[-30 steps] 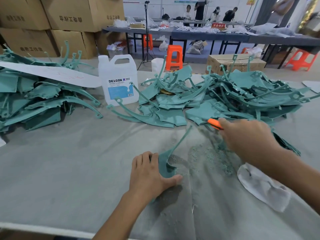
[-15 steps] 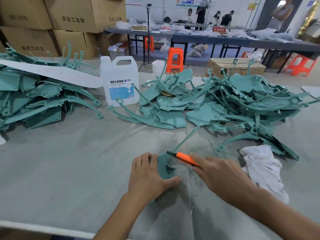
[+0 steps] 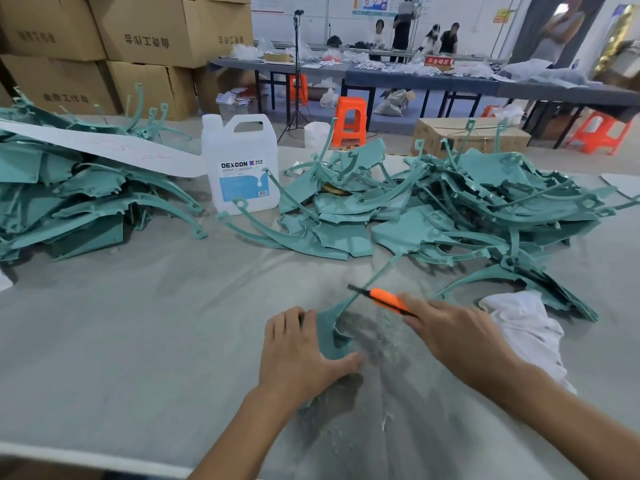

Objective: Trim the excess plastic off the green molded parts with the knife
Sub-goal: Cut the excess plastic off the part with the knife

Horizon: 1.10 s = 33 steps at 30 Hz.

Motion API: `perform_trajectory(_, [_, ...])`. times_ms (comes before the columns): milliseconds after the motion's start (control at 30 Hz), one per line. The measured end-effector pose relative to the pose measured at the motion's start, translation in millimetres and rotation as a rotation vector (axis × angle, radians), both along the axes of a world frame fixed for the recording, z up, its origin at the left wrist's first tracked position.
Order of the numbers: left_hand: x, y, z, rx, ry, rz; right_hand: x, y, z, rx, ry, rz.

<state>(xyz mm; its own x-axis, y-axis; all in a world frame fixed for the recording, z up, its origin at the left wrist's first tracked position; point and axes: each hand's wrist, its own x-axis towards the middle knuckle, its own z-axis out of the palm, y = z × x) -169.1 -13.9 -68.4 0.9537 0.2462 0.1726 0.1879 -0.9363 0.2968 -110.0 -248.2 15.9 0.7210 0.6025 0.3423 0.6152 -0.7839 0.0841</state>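
Premises assessed as a factory finishing workshop. A grey cloth-covered bench [image 3: 138,323] carries heaps of green molded parts [image 3: 485,202] just beyond the fingers [image 3: 287,320] and a further heap [image 3: 69,202] well to their left, with plastic shavings [image 3: 384,327] strewn just right of them beneath an orange knife [image 3: 388,299], and a white jug [image 3: 242,168] marked DEXCON beyond them to the left. Far beyond the fingers stand stacked cardboard cartons [image 3: 156,39], long work tables [image 3: 415,79] loaded with goods, orange stools [image 3: 350,116] and several workers [image 3: 401,19].
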Motion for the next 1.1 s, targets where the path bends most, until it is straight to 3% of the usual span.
perform_trajectory(167, [-1, 0, 3, -0.005, 0.022, -0.004, 11, -5, 17, 0.272, -0.085, -0.111])
perform_trajectory(500, [-25, 39, 16, -0.174, 0.223, -0.056, -29, 7, -60, 0.980, 0.303, -0.356])
perform_trajectory(567, [-26, 42, 24, -0.208, 0.175, -0.073, -27, 17, -71, 1.062, 0.342, -0.374])
perform_trajectory(667, [-12, 33, 35, -0.342, -0.055, -0.093, -18, 30, -75, 1.140, 0.348, -0.367])
perform_trajectory(733, [5, 20, 40, -0.478, -0.106, -0.136, -16, 34, -76, 1.149, 0.346, -0.349])
perform_trajectory(933, [65, -15, 38, -0.587, -0.023, -0.251, -20, 30, -82, 1.175, 0.320, -0.367])
perform_trajectory(1100, [87, -24, 21, -0.505, -0.015, -0.254, -18, 33, -82, 1.117, 0.363, -0.347])
